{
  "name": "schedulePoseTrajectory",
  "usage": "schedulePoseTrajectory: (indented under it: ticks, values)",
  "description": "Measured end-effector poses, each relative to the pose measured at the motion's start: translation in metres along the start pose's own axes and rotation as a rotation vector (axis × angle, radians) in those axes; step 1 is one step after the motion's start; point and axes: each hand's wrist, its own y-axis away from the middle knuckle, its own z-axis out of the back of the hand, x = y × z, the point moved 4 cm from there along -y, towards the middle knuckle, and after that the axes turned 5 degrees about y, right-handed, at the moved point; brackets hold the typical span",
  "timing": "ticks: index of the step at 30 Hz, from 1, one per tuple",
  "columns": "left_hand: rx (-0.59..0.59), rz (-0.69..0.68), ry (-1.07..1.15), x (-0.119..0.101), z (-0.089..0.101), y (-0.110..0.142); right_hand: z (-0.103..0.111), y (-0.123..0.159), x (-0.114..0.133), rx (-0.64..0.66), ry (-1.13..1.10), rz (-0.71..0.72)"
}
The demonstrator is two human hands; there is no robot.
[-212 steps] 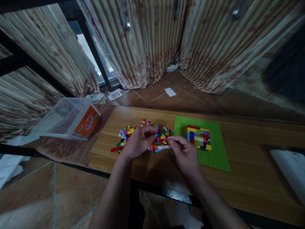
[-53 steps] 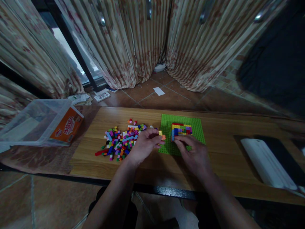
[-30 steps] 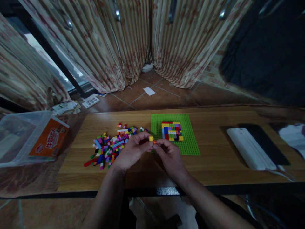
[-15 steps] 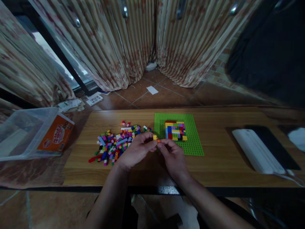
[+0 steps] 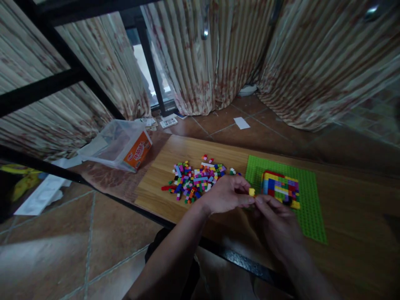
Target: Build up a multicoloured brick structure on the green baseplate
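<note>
My left hand (image 5: 229, 193) is closed in a pinch, with a small yellow toy brick (image 5: 251, 191) showing at its fingertips. My right hand (image 5: 279, 216) meets it there, thumb and fingers pressed together; the orange brick at its fingertips is mostly hidden now. Just beyond the right hand, a square build of many-coloured bricks (image 5: 283, 187) sits on a green baseplate (image 5: 308, 177), its rim mostly red and yellow. Left of my left hand, a loose heap of toy bricks (image 5: 196, 179) is spread over the wooden table (image 5: 153, 191).
A clear plastic bin (image 5: 109, 152) with an orange label stands beyond the table's left end. The table's dark front edge (image 5: 237, 260) runs below my forearms. Papers (image 5: 168, 121) and a white sheet (image 5: 241, 123) lie on the tiled floor near the curtains (image 5: 193, 75).
The view has turned left and tilted, so the table and hands appear further right. Both hands remain pinched together, and the orange brick visible before is now mostly covered by fingers.
</note>
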Motion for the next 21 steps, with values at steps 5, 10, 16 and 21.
schedulePoseTrajectory:
  ticks: [5, 10, 16, 21]
  values:
    - [-0.004, -0.002, -0.008, -0.001, 0.003, 0.003, -0.007, 0.001, 0.000, 0.075, -0.077, -0.030]
    - [0.034, 0.029, -0.042, -0.003, 0.007, 0.007, -0.011, -0.001, -0.003, 0.107, -0.132, -0.096]
    - [0.021, -0.081, -0.148, -0.011, 0.029, 0.011, -0.010, -0.007, -0.004, 0.009, 0.188, 0.045]
    - [-0.192, -0.197, -0.520, -0.032, 0.071, 0.030, -0.024, -0.006, 0.002, -0.087, 0.598, 0.377]
